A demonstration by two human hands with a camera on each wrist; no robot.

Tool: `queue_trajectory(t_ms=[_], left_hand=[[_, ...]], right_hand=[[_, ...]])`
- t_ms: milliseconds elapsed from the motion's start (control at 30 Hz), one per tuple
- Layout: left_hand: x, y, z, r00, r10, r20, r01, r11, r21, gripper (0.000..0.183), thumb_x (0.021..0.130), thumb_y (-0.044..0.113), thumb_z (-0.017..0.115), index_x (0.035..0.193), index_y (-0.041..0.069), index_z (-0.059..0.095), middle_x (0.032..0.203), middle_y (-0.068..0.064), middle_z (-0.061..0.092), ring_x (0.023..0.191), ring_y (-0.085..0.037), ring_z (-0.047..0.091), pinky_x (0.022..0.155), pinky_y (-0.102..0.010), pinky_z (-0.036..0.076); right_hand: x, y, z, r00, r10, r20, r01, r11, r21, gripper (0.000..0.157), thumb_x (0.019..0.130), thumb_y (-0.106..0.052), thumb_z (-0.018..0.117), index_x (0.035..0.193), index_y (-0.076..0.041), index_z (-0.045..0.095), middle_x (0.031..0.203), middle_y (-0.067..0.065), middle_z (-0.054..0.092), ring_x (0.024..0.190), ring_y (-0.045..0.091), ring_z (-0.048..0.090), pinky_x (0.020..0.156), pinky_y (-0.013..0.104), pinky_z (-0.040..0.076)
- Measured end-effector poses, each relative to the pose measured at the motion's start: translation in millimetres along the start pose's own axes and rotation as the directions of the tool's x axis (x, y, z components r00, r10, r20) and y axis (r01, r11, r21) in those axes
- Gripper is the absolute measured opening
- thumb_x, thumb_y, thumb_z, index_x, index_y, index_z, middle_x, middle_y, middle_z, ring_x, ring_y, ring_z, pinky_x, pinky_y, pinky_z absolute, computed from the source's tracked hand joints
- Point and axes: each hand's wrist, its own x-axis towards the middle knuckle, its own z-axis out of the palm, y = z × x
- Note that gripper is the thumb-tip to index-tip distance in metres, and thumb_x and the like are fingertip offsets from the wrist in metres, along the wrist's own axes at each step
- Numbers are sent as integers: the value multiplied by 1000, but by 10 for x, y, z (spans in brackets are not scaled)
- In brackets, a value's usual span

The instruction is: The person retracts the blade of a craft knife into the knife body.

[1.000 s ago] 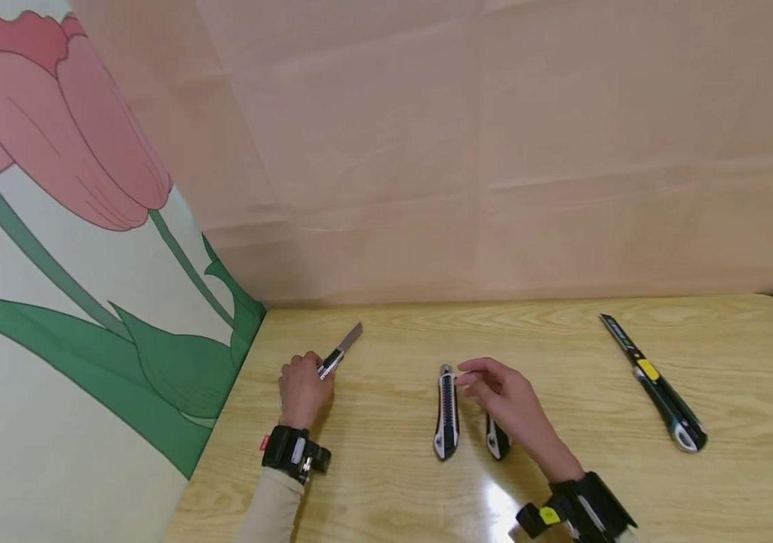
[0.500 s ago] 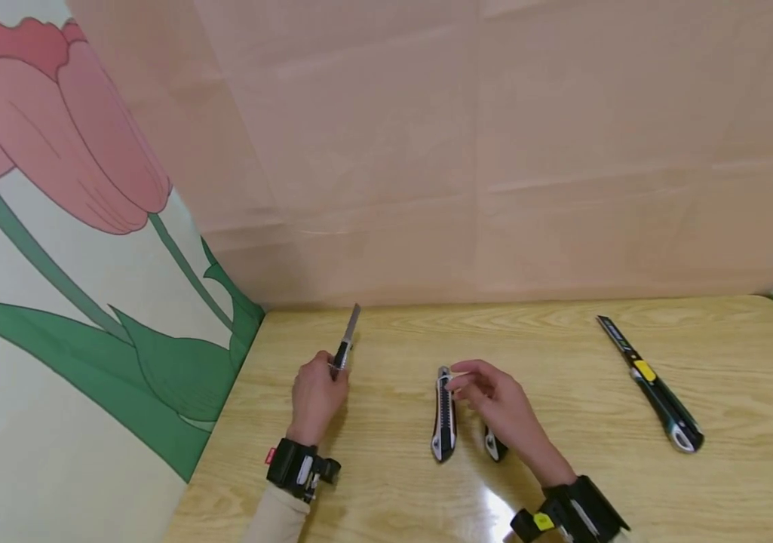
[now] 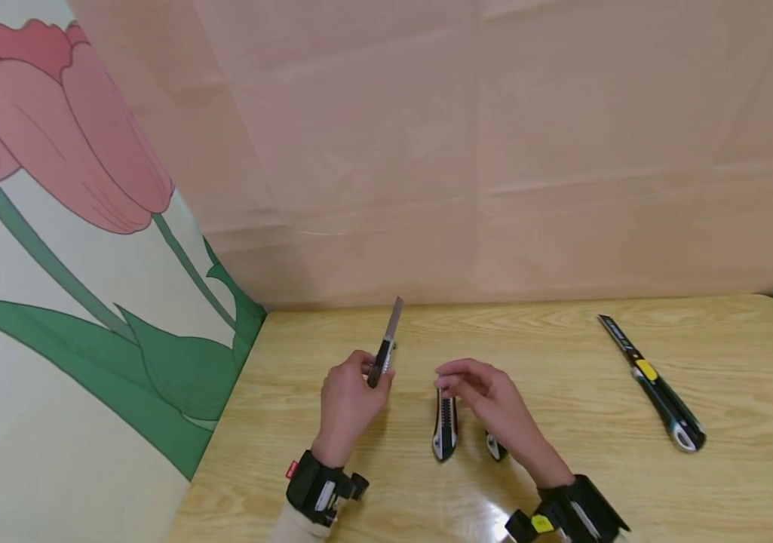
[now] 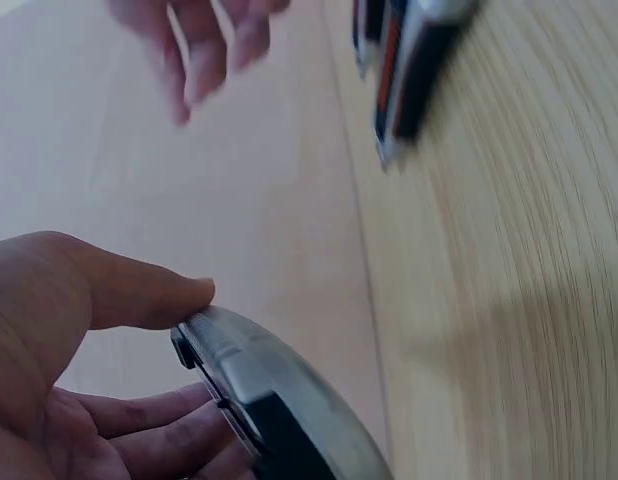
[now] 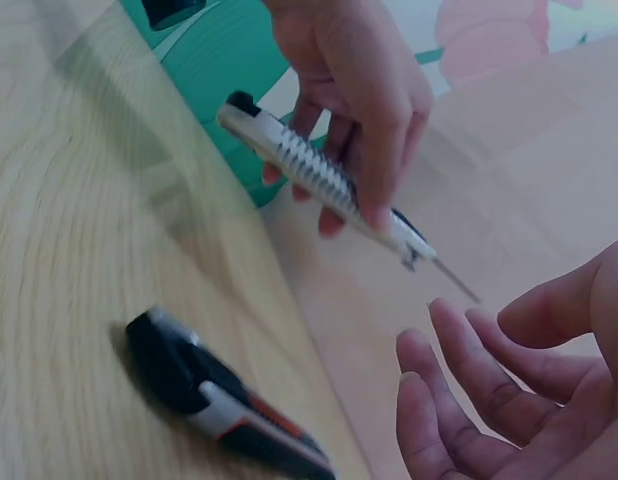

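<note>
From left to right in the head view, I see the left hand grasping a silver-and-black metal utility knife, raised above the pale wood-grain tabletop, its long grey blade extended and pointing away from the person. Next lies a slim black-and-silver cutter, its top hidden by the fingertips of the right hand, which is released, fingers loosely bent. A second black-and-silver cutter is largely hidden by that hand. At far right rests a long black cutter with a yellow slider, seen in this view alone. My right wrist view adds the utility knife's ribbed silver flank and an orange stripe on a cutter. Pale marks on the long black cutter are too small to read.
</note>
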Motion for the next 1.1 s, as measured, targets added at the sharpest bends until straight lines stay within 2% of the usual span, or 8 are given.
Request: queue_trajectory(t_ms=[167,333,433,567,733,1000,1100], left_hand=[[-63,143,67,1000,29,4,-29,999,-28,30,89,33,81,104,8,70,86,-2,73,51,-1,52,45,-23,40],[-145,308,133,999,39,16,-37,992,-124,32,89,36,81,107,11,71,88,0,74,51,0,52,44,-22,41],[-199,413,172,998,55,25,-49,980,-194,31,90,36,81,107,13,71,88,1,74,51,1,53,44,-21,42],[-255,535,205,996,80,44,-63,952,-301,26,89,30,81,107,14,71,89,1,75,53,2,57,45,-21,46],[-274,645,221,997,68,47,-43,915,-401,26,88,30,81,108,16,71,87,5,75,58,-1,62,50,-21,50],[-305,738,315,1000,25,2,-21,875,-484,31,87,33,83,106,15,66,83,5,72,62,-5,65,56,-22,54],[-317,750,351,1000,14,0,-12,860,-510,36,86,31,84,108,13,62,88,3,69,63,-7,63,56,-22,53]], right_hand=[[5,-97,33,1000,-4,19,3,1000,8,25,107,-13,57,127,-3,66,115,13,73,104,36,69,84,39,61],[7,-148,54,1000,18,18,-18,1000,6,29,107,-20,58,131,-4,66,117,13,73,105,36,68,84,42,60],[7,-165,60,999,46,-2,-46,999,12,34,108,-25,58,134,-4,65,117,12,72,105,30,69,85,44,60],[2,-190,70,996,77,-39,-75,996,38,42,108,-33,56,134,-2,64,122,12,71,104,22,69,92,41,57],[-22,-236,73,993,86,-76,-79,993,93,45,108,-41,54,130,-4,67,125,11,70,106,21,67,97,37,52],[-61,-274,71,988,124,-88,-105,975,197,45,107,-38,57,131,-2,67,127,11,69,115,16,61,97,26,49],[-70,-294,63,991,116,-72,-97,970,224,46,108,-38,55,133,-1,66,131,10,68,122,16,58,104,31,45]])
